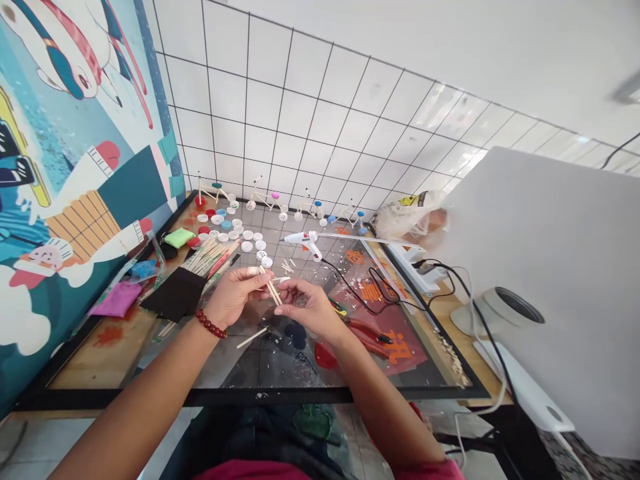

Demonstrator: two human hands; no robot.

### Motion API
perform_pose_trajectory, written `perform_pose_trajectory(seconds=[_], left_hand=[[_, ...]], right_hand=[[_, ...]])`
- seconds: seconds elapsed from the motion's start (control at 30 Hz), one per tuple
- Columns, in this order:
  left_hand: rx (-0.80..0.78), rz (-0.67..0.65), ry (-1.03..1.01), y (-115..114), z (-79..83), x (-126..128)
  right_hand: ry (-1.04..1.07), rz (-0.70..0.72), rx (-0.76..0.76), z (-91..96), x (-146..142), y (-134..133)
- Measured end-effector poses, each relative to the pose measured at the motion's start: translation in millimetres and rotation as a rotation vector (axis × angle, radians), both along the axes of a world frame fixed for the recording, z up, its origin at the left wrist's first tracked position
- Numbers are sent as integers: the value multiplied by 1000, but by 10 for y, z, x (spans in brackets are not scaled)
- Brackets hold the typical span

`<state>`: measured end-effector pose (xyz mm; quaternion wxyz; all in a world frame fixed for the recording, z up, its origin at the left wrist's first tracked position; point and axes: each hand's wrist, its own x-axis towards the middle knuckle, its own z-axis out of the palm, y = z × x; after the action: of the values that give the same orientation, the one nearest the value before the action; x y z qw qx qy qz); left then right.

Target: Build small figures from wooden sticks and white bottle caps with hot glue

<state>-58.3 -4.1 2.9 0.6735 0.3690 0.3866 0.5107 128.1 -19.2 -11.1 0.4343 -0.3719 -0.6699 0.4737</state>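
Two short pale wooden sticks [271,288] are held side by side above the table, pinched at the upper end by my left hand [239,288]. At their lower end, the thumb and fingers of my right hand [306,308] grip the same sticks. A red bead bracelet [211,324] circles my left wrist. Below my hands a loose wooden stick [253,337] lies on the glass tabletop. Just beyond, some short cut stick pieces [288,266] lie near white bottle caps [261,255]. The fingertips behind the sticks are partly hidden.
A white glue gun [306,243] with a black cord lies past my hands. Red-handled pliers [367,337] rest at right. At left are a bundle of sticks [213,257], black sheets [175,293] and a pink packet [117,299]. Several small stick-and-cap models [260,199] line the back edge.
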Motion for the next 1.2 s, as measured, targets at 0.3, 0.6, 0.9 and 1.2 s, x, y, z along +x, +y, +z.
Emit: perform_pose_trajectory(seconds=[0.3, 0.6, 0.9, 1.2], left_hand=[[-10, -5, -13, -18, 1, 25], [20, -57, 45, -35, -77, 91], [242, -138, 372, -67, -98, 109], [296, -364, 590, -121, -159, 188]], right_hand=[[-68, -114, 205, -182, 59, -6], [-69, -185, 255, -194, 50, -22], [161, -133, -55, -74, 38, 27], [77, -88, -139, -60, 5, 86]])
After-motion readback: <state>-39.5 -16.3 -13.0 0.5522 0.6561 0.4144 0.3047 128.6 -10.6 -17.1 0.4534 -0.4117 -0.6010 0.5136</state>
